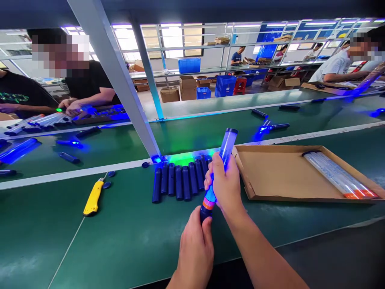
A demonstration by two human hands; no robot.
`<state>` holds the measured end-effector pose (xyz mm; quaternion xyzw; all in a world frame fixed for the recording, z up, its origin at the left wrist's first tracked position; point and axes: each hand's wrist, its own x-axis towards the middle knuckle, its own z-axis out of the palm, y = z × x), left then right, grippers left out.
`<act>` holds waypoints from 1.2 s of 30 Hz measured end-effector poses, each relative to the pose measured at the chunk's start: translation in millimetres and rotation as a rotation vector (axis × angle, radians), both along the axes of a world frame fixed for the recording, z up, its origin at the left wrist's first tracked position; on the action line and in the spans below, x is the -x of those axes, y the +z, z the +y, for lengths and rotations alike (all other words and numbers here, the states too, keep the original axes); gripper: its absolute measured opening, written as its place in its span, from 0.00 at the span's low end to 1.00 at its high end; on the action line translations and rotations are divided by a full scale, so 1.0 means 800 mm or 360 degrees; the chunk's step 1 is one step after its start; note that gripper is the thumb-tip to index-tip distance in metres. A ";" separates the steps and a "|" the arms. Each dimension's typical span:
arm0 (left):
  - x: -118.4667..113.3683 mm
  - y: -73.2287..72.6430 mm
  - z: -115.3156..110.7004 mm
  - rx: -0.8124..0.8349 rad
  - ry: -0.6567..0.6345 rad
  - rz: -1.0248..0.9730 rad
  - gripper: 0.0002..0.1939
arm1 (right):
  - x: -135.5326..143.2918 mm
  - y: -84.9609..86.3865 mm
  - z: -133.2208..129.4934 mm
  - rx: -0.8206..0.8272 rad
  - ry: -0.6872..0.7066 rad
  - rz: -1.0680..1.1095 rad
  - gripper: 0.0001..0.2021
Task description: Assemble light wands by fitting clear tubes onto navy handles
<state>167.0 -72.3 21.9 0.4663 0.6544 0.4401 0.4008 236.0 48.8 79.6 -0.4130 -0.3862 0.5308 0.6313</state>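
Note:
Between my two hands is a light stick (228,145) with a clear tube, an orange band and a dark handle, glowing blue inside and tilted up to the right. My left hand (197,237) is wrapped round the dark handle at its lower end. Higher up, my right hand (226,180) grips the clear tube. Just left of the tube, several dark blue handles (178,182) lie in a row on the green bench (129,237), some partly hidden by my right hand. Green light shines behind that row.
An open cardboard tray (270,172) at right holds several clear tubes (337,172) with orange ends. A yellow utility knife (94,197) lies at left beside small dark caps (106,185). A slanted white post (117,76) stands ahead. Beyond are lit handles and co-workers.

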 end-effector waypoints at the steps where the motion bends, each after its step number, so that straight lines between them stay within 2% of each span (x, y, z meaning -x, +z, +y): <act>1: 0.001 -0.003 0.000 -0.0003 -0.0010 -0.0009 0.18 | 0.000 0.001 0.000 -0.0004 0.0006 0.0014 0.16; 4: 0.015 -0.008 0.005 0.0070 -0.0256 -0.0096 0.22 | -0.002 0.011 -0.002 -0.0057 0.0107 0.0102 0.16; 6: 0.035 -0.001 0.016 0.0051 -0.0406 -0.0198 0.24 | -0.005 0.022 -0.008 -0.0171 0.0228 0.0135 0.15; 7: 0.046 0.009 0.025 -0.0030 -0.0421 -0.0250 0.25 | -0.006 0.028 -0.013 -0.0241 0.0302 0.0105 0.14; 9: 0.066 0.041 0.044 -0.0340 -0.0360 -0.0341 0.28 | -0.007 0.037 -0.024 -0.0372 0.0443 -0.0033 0.10; 11: 0.078 0.087 0.062 -0.0729 -0.0353 -0.0390 0.32 | -0.005 0.042 -0.034 -0.0459 0.0534 -0.0172 0.09; 12: 0.079 0.111 0.069 -0.0879 -0.0403 -0.0388 0.34 | -0.003 0.044 -0.038 -0.0487 0.0549 -0.0223 0.09; 14: 0.073 0.153 0.077 -0.0984 -0.0557 -0.0330 0.34 | 0.002 0.043 -0.043 -0.0551 0.0555 -0.0283 0.12; 15: 0.066 0.167 0.079 -0.1003 -0.0620 -0.0298 0.31 | 0.004 0.042 -0.044 -0.0593 0.0542 -0.0296 0.14; 17: 0.052 0.178 0.081 -0.1044 -0.0654 -0.0243 0.23 | 0.006 0.040 -0.047 -0.0681 0.0498 -0.0303 0.16; 19: 0.041 0.173 0.081 -0.1117 -0.0604 -0.0203 0.18 | 0.007 0.037 -0.049 -0.0714 0.0454 -0.0312 0.16; 21: 0.037 0.162 0.083 -0.1130 -0.0576 -0.0183 0.19 | 0.009 0.033 -0.051 -0.0698 0.0430 -0.0367 0.14; 26: 0.052 0.142 0.097 -0.1132 -0.0564 -0.0216 0.16 | 0.018 0.015 -0.037 -0.0743 0.0484 -0.0408 0.17; 29: 0.061 0.114 0.083 -0.1020 -0.0574 -0.0234 0.22 | 0.020 0.006 -0.018 -0.0643 0.0464 -0.0280 0.12; 32: 0.057 0.058 0.056 -0.0574 -0.0506 -0.0362 0.38 | 0.014 0.005 -0.002 -0.0317 0.0345 0.0054 0.11; 33: 0.053 0.039 0.048 -0.0331 -0.0495 -0.0322 0.35 | 0.011 0.005 0.001 -0.0230 0.0322 0.0188 0.11; 34: 0.048 0.022 0.041 -0.0117 -0.0483 -0.0317 0.27 | 0.008 0.007 0.003 -0.0159 0.0319 0.0308 0.12; 35: 0.042 0.009 0.036 0.0072 -0.0492 -0.0333 0.21 | 0.006 0.008 0.004 -0.0101 0.0350 0.0400 0.13; 36: 0.036 0.001 0.032 0.0214 -0.0527 -0.0386 0.20 | 0.004 0.009 0.005 -0.0055 0.0407 0.0464 0.14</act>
